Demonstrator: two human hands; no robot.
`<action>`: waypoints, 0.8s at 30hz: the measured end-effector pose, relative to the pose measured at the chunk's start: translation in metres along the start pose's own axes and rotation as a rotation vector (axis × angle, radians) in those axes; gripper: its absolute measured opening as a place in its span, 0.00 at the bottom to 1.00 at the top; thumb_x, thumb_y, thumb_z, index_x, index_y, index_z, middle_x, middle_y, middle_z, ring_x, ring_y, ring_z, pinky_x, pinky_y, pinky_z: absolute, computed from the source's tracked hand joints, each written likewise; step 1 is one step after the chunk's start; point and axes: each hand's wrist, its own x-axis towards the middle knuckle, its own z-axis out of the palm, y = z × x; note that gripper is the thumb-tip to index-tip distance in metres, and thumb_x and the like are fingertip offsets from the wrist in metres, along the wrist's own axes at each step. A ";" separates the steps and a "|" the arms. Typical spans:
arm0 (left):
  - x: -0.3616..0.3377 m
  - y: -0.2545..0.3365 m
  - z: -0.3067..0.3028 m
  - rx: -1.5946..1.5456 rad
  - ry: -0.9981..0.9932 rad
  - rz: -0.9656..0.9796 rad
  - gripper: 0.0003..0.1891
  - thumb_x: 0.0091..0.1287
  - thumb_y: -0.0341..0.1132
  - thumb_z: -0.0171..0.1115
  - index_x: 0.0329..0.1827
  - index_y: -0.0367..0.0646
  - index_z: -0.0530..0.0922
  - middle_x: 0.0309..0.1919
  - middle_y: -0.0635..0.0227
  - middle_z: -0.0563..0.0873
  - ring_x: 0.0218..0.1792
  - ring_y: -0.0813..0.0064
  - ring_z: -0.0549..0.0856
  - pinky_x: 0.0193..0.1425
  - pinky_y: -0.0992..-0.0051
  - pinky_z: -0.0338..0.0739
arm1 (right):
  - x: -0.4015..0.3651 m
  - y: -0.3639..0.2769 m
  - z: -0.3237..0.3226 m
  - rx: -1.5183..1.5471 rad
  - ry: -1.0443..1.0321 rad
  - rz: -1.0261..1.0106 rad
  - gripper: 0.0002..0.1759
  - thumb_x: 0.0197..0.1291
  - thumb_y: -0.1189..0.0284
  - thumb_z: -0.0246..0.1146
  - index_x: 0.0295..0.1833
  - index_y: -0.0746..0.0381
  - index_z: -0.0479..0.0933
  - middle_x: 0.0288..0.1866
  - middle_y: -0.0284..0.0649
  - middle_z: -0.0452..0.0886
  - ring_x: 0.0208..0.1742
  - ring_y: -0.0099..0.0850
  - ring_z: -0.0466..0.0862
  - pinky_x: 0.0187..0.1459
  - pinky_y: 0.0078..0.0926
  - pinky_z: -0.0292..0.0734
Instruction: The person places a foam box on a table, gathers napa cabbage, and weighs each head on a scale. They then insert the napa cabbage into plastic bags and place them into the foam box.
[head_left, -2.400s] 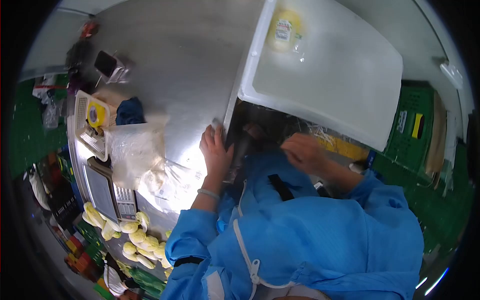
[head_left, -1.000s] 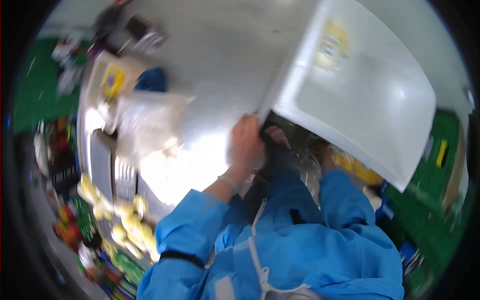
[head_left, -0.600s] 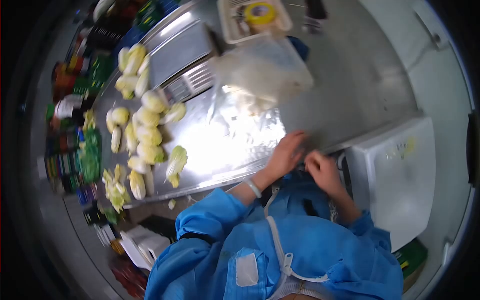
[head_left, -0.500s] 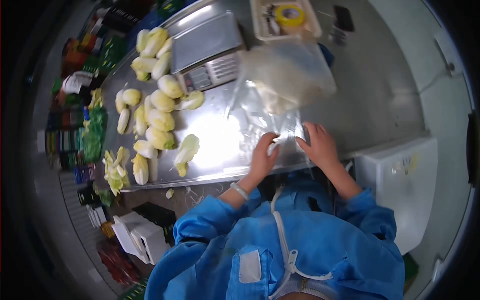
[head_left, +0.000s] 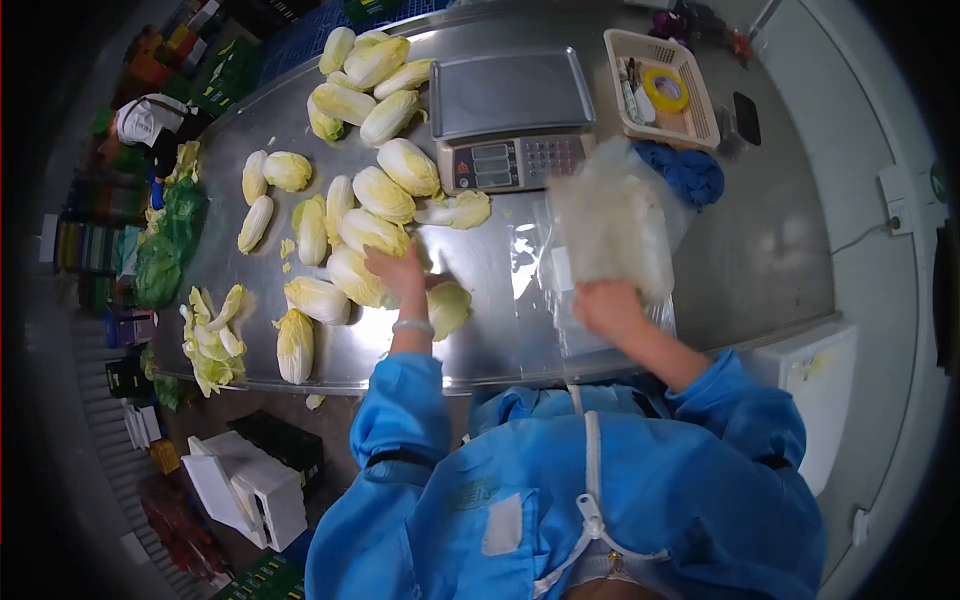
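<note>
My left hand (head_left: pixel 398 276) reaches over the pile of napa cabbages, its fingers stretched against the right end of one napa cabbage (head_left: pixel 352 276). Just right of its wrist lies a loose cabbage leaf (head_left: pixel 448 308). My right hand (head_left: pixel 608 306) is closed in a fist on the lower part of a clear plastic bag (head_left: pixel 610 225), which looks blurred by motion. Under and beside it, more clear plastic (head_left: pixel 585 335) lies on the metal table. What the right fingers pinch exactly is hidden.
A digital scale (head_left: pixel 512 95) stands at the back, with more napa cabbages (head_left: pixel 375 62) to its left. A basket (head_left: pixel 708 130) holds yellow tape (head_left: pixel 666 90). Beside it are a blue cloth (head_left: pixel 690 172) and a phone (head_left: pixel 746 118). Trimmed leaves (head_left: pixel 212 345) lie at the left edge.
My left hand has left the plastic near the table's front edge and moved left to the cabbages. My right hand has closed on the plastic bag. The camera view has shifted.
</note>
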 end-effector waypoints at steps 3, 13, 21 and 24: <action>-0.003 0.059 -0.013 0.204 -0.025 -0.254 0.52 0.56 0.50 0.72 0.77 0.42 0.49 0.72 0.39 0.54 0.64 0.34 0.67 0.70 0.49 0.61 | -0.011 -0.023 0.030 0.071 0.009 -0.246 0.20 0.53 0.57 0.66 0.44 0.61 0.78 0.40 0.44 0.82 0.44 0.40 0.83 0.43 0.40 0.78; 0.027 -0.022 0.007 -0.527 0.159 -0.151 0.34 0.60 0.35 0.68 0.68 0.32 0.66 0.60 0.50 0.77 0.59 0.57 0.77 0.65 0.55 0.69 | 0.015 -0.020 -0.013 0.527 -0.224 -0.233 0.21 0.59 0.61 0.66 0.53 0.62 0.77 0.52 0.42 0.80 0.53 0.37 0.80 0.53 0.36 0.75; -0.049 0.008 -0.103 -1.537 -0.347 -0.602 0.30 0.63 0.33 0.65 0.67 0.37 0.66 0.60 0.63 0.77 0.58 0.66 0.79 0.63 0.67 0.74 | 0.122 -0.063 -0.026 1.645 -0.380 0.031 0.30 0.65 0.65 0.62 0.70 0.60 0.63 0.65 0.44 0.73 0.62 0.32 0.76 0.63 0.33 0.71; -0.090 0.050 -0.098 -1.496 -0.555 -0.384 0.35 0.61 0.32 0.66 0.71 0.36 0.63 0.64 0.63 0.74 0.64 0.67 0.75 0.69 0.65 0.69 | 0.148 -0.078 -0.023 1.950 -0.321 0.126 0.36 0.61 0.69 0.65 0.72 0.61 0.59 0.65 0.44 0.72 0.63 0.34 0.75 0.64 0.31 0.69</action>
